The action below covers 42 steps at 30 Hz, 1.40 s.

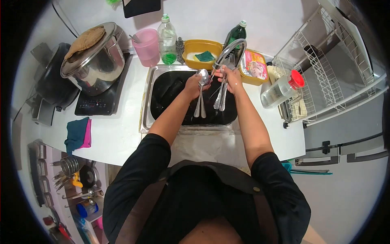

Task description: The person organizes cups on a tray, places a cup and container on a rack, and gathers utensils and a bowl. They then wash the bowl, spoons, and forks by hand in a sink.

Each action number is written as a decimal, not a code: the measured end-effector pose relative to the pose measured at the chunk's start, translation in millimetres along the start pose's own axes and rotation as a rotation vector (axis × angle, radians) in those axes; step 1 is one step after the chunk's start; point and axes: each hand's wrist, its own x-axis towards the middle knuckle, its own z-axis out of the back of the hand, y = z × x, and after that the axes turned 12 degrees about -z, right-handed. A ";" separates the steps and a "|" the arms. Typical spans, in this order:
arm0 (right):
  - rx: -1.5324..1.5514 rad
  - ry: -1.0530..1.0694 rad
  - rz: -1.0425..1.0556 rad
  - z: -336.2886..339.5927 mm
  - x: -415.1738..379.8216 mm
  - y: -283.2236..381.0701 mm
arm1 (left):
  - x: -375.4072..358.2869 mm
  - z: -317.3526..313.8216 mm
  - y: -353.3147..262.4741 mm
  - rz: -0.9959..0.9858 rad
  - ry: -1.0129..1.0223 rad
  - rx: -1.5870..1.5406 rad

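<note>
Over the black-lined sink (168, 97), my left hand (194, 87) is closed round spoons (202, 76), bowls up and handles hanging down. To its right, my right hand (231, 78) grips several forks (221, 97), tines up, handles pointing down at the basin. The curved metal faucet (239, 43) arches just above and behind my right hand. The two hands are close together, and parts of both sets of cutlery are hidden by the fingers. Behind the sink, a yellow tub (190, 45) holds a green and yellow sponge (204, 56).
A pink cup (146, 46) and clear bottle (167, 40) stand behind left; a dark green bottle (237, 34) stands behind the faucet. Right are a red-lidded pitcher (280, 90) and wire rack (321, 65). Left are a large pot (99, 61) on a cooktop (95, 105) and folded cloths (78, 133).
</note>
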 end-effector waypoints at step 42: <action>0.115 -0.049 0.118 -31.0 7.0 -77.8 | -56.4 -16.2 -37.5 0.153 -0.081 0.724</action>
